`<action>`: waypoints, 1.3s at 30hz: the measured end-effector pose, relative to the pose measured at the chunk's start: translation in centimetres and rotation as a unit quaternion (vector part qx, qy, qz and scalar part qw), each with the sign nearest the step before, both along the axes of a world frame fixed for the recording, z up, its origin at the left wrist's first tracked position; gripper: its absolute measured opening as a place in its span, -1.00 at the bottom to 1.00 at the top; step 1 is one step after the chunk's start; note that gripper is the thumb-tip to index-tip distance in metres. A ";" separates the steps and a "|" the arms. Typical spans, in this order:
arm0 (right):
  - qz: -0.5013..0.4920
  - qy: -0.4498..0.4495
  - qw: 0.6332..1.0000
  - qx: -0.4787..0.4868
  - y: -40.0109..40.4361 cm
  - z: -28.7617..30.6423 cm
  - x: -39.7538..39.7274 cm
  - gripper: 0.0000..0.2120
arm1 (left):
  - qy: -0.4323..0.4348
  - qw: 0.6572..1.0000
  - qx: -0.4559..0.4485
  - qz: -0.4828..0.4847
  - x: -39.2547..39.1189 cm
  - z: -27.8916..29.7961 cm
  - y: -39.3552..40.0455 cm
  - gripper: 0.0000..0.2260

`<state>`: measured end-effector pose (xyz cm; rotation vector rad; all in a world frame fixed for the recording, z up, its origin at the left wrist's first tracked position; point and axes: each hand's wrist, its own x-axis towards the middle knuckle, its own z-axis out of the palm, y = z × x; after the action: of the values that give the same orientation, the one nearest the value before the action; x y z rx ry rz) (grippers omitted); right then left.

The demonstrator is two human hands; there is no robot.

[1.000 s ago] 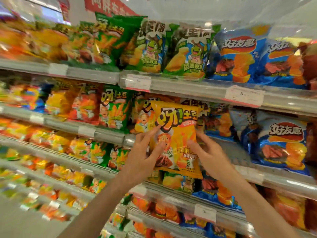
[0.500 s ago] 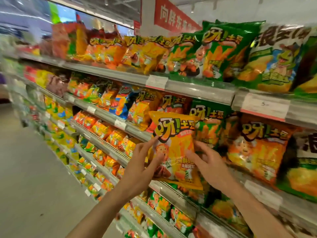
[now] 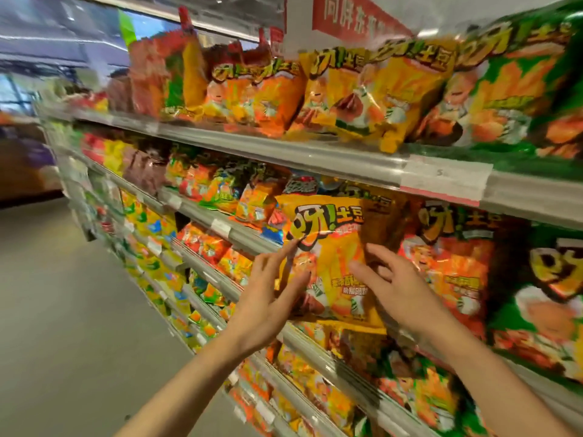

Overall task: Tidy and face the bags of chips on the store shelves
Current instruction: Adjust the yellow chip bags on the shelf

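A yellow chip bag (image 3: 328, 263) stands upright at the front of the second shelf from the top, its printed face turned outward and its lower edge hanging over the shelf rail (image 3: 315, 342). The left hand (image 3: 268, 298) lies against the bag's left edge with its fingers spread and loose, not clamped. The right hand (image 3: 394, 285) rests on the bag's right side, fingers likewise splayed against the front; neither hand grips it. Just right of the bag stands an orange bag (image 3: 448, 266) of the same brand, then a green bag (image 3: 542, 294). A white price tag (image 3: 444, 179) sits on the rail of the top shelf above. Further rows of blurred bags run away to the left along the aisle floor (image 3: 63, 310).
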<state>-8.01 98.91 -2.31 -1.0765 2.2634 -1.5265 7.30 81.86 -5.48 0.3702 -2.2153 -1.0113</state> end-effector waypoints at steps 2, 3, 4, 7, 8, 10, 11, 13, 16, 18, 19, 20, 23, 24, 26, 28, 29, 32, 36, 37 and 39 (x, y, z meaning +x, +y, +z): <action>-0.007 0.000 1.000 -0.002 -2.4 0.2 -0.3 -0.28 | 0.006 1.000 0.004 -0.014 -0.5 0.1 -2.7 -0.52; -0.013 0.002 1.000 -0.002 -3.4 0.3 -0.5 -0.30 | 0.009 1.000 0.003 -0.024 -0.8 0.2 -4.0 -0.52; -0.019 0.002 1.000 -0.002 -4.2 0.3 -0.5 -0.28 | 0.010 0.999 -0.001 -0.036 -1.2 0.2 -5.3 -0.52; -0.051 -0.006 0.999 -0.008 -6.6 0.2 -0.3 -0.22 | 0.011 0.995 -0.002 -0.094 -2.7 0.1 -9.3 -0.53; -0.066 -0.006 0.998 -0.012 -7.2 0.0 0.0 -0.21 | 0.015 0.993 -0.002 -0.119 -3.2 0.1 -10.6 -0.53; -0.096 -0.007 0.995 -0.016 -8.6 -0.4 0.7 -0.21 | 0.022 0.985 -0.009 -0.170 -4.2 -0.2 -13.1 -0.54; -0.115 -0.008 0.993 -0.016 -9.3 -0.5 1.1 -0.24 | 0.020 0.981 -0.014 -0.192 -4.7 -0.3 -14.3 -0.53; -0.154 -0.008 0.988 -0.019 -10.4 -0.4 2.3 -0.38 | 0.014 0.973 -0.021 -0.231 -5.2 -0.2 -16.2 -0.52; -0.208 -0.005 0.977 -0.033 -12.0 -0.5 4.0 -0.55 | 0.019 0.958 -0.034 -0.284 -6.3 0.2 -18.1 -0.52; -0.236 -0.004 0.971 -0.043 -12.6 -1.0 4.8 -0.51 | 0.017 0.951 -0.031 -0.309 -6.7 -0.1 -18.8 -0.52; -0.251 -0.003 0.967 -0.046 -13.0 -1.1 5.2 -0.54 | 0.022 0.947 -0.028 -0.318 -6.9 -0.4 -19.0 -0.52; -0.265 -0.002 0.963 -0.049 -13.3 -1.0 5.7 -0.60 | 0.030 0.944 -0.026 -0.326 -7.2 -0.7 -19.0 -0.52; -0.311 -0.004 0.949 -0.055 -14.0 -1.0 6.5 -0.58 | 0.043 0.937 -0.021 -0.345 -8.3 -1.0 -19.0 -0.51; -0.327 -0.003 0.944 -0.055 -14.1 -0.9 6.8 -0.59 | 0.043 0.935 -0.028 -0.351 -8.6 -0.8 -19.0 -0.51; -0.349 -0.001 0.936 -0.051 -14.4 -0.6 7.0 -0.73 | 0.043 0.930 -0.048 -0.363 -9.2 -0.6 -18.9 -0.51; -0.362 0.006 0.931 -0.051 -14.4 -0.4 7.1 -0.80 | 0.042 0.927 -0.063 -0.367 -9.7 -0.3 -19.2 -0.51; -0.370 0.010 0.927 -0.054 -14.3 -0.2 7.1 -0.83 | 0.046 0.929 -0.064 -0.361 -10.0 -0.1 -19.6 -0.50; -0.389 0.014 0.918 -0.074 -13.9 0.1 7.3 -0.76 | 0.081 0.954 -0.065 -0.280 -11.8 0.5 -21.9 -0.49; -0.425 0.039 0.901 -0.081 -13.6 0.5 7.7 -0.64 | 0.019 0.973 -0.119 -0.198 -14.8 1.0 -23.9 -0.40; -0.431 0.043 0.898 -0.082 -13.6 0.5 7.6 -0.61 | -0.009 0.972 -0.123 -0.198 -15.4 1.1 -23.8 -0.37; -0.437 0.042 0.895 -0.077 -13.6 0.8 7.7 -0.56 | -0.048 0.971 -0.130 -0.195 -16.4 1.3 -23.3 -0.33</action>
<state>-0.33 85.34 -1.55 -0.0750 2.9202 -1.9868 -9.06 58.58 -4.18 -0.1446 -2.5305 -0.8933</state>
